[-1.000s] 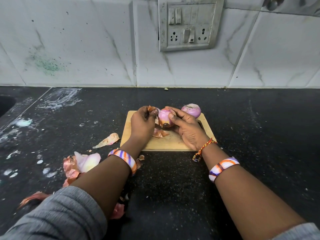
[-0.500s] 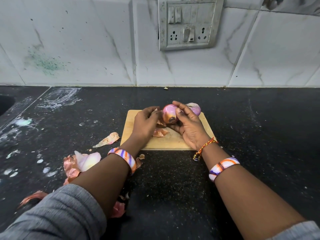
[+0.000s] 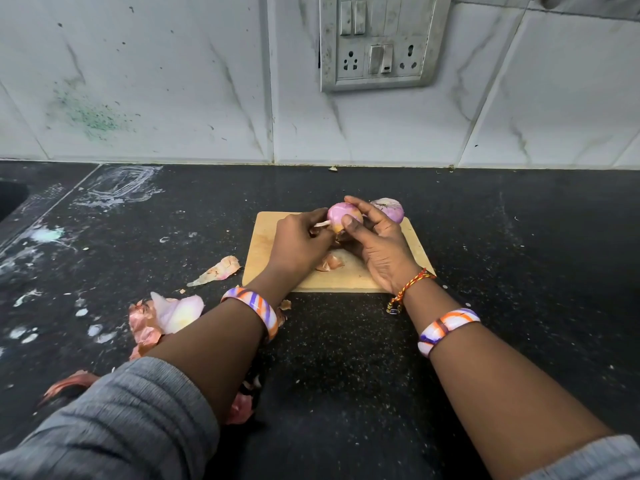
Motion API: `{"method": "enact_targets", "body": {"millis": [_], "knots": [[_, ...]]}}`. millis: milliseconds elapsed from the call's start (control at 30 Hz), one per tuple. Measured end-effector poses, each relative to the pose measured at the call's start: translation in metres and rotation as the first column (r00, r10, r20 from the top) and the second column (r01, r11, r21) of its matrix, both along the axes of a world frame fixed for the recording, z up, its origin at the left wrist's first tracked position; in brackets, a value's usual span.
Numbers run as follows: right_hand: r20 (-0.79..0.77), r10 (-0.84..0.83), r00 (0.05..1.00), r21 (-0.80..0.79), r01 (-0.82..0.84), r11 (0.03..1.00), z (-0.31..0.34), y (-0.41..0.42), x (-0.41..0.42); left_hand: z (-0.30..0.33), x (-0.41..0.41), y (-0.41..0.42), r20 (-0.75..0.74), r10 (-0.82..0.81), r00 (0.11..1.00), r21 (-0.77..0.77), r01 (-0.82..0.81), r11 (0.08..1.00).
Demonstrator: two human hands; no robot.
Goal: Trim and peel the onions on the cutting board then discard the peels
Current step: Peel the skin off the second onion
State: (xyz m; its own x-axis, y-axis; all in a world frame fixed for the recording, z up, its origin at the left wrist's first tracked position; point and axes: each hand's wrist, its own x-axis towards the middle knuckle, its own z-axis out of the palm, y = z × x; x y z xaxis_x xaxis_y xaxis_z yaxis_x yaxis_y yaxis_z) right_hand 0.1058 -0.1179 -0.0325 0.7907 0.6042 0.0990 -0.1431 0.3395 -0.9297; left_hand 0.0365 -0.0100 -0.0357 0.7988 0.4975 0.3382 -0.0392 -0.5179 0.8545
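Note:
A small wooden cutting board (image 3: 266, 237) lies on the black counter. Above its far half, my right hand (image 3: 381, 251) grips a purple onion (image 3: 341, 216) with thumb and fingers around it. My left hand (image 3: 298, 244) pinches a thin pale strip of peel (image 3: 322, 224) at the onion's left side. A second, peeled onion (image 3: 389, 209) sits at the board's far right corner, partly hidden by my right fingers. A loose peel scrap (image 3: 330, 263) rests on the board between my hands.
Onion peels (image 3: 216, 271) and a larger pile of skins (image 3: 166, 315) lie on the counter (image 3: 519, 271) left of the board; more scraps (image 3: 69, 384) sit near my left sleeve. White smears mark the far left. A tiled wall with a socket plate (image 3: 381, 43) stands behind.
The onion has been lifted slightly and turned in my right hand. My left hand moved from its top to its left side and now pulls a thin strip of peel away.

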Motion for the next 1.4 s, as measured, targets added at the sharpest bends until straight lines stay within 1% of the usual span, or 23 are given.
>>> {"method": "enact_targets", "body": {"millis": [67, 100, 200, 233, 267, 367, 433, 533, 600, 667, 733, 800, 1000, 1133, 1200, 1300, 1400], "knots": [[-0.016, -0.023, 1.0, -0.003, 0.023, 1.0, 0.0, 0.0, 0.0, -0.003, 0.002, 0.001, -0.005, 0.024, 1.0, 0.031, -0.023, 0.999], [-0.016, -0.033, 0.999, -0.011, 0.033, 0.999, 0.0, 0.0, 0.0, -0.003, 0.002, 0.002, -0.006, 0.03, 1.0, 0.017, -0.03, 0.999], [-0.034, -0.061, 0.998, -0.019, 0.061, 0.998, 0.001, 0.001, -0.001, -0.003, 0.002, 0.003, 0.01, 0.023, 1.0, -0.153, -0.021, 0.988], [-0.045, -0.067, 0.997, -0.013, 0.067, 0.998, 0.002, 0.001, -0.001, -0.002, 0.002, 0.002, 0.018, 0.01, 1.0, -0.191, -0.006, 0.982], [-0.05, -0.075, 0.996, -0.012, 0.074, 0.997, 0.001, 0.002, -0.002, -0.002, 0.002, 0.001, 0.021, 0.002, 1.0, -0.196, 0.002, 0.981], [-0.026, -0.094, 0.995, -0.033, 0.093, 0.995, 0.0, 0.002, -0.002, -0.002, 0.003, 0.0, 0.038, 0.053, 0.998, -0.142, -0.047, 0.989], [-0.009, -0.095, 0.995, -0.045, 0.094, 0.995, 0.0, 0.002, -0.002, -0.002, 0.003, 0.001, 0.059, 0.085, 0.995, -0.135, -0.076, 0.988], [0.008, -0.101, 0.995, -0.059, 0.101, 0.993, -0.001, 0.002, -0.001, -0.004, 0.003, 0.003, 0.06, 0.075, 0.995, -0.099, -0.068, 0.993], [0.026, -0.107, 0.994, -0.073, 0.108, 0.991, -0.001, 0.002, -0.001, -0.005, 0.003, 0.003, 0.056, 0.08, 0.995, -0.016, -0.079, 0.997], [0.041, -0.111, 0.993, -0.08, 0.114, 0.99, -0.002, 0.002, -0.001, -0.004, 0.004, 0.002, 0.035, 0.096, 0.995, 0.117, -0.1, 0.988], [0.054, -0.111, 0.992, -0.081, 0.115, 0.99, -0.002, 0.002, -0.001, -0.003, 0.005, -0.001, 0.0, 0.112, 0.994, 0.173, -0.111, 0.979], [0.05, -0.092, 0.994, -0.079, 0.096, 0.992, -0.001, 0.001, -0.002, -0.002, 0.005, -0.002, -0.014, 0.143, 0.99, 0.141, -0.139, 0.98], [-0.04, 0.017, 0.999, -0.082, -0.02, 0.996, 0.005, -0.003, -0.003, 0.002, 0.004, 0.003, -0.051, 0.236, 0.97, -0.064, -0.239, 0.969], [-0.12, 0.068, 0.99, -0.009, -0.07, 0.998, 0.007, -0.005, -0.001, 0.0, 0.006, 0.008, -0.065, 0.266, 0.962, -0.216, -0.274, 0.937], [-0.172, 0.066, 0.983, 0.058, -0.057, 0.997, 0.008, -0.006, 0.0, -0.002, 0.008, 0.009, -0.074, 0.273, 0.959, -0.252, -0.283, 0.925], [-0.25, 0.04, 0.968, 0.144, -0.004, 0.99, 0.01, -0.008, -0.001, -0.002, 0.008, 0.009, -0.069, 0.248, 0.966, -0.25, -0.257, 0.934], [-0.256, 0.015, 0.967, 0.141, 0.022, 0.99, 0.009, -0.008, -0.001, -0.002, 0.004, 0.007, 0.014, 0.154, 0.988, -0.259, -0.146, 0.955]]}}
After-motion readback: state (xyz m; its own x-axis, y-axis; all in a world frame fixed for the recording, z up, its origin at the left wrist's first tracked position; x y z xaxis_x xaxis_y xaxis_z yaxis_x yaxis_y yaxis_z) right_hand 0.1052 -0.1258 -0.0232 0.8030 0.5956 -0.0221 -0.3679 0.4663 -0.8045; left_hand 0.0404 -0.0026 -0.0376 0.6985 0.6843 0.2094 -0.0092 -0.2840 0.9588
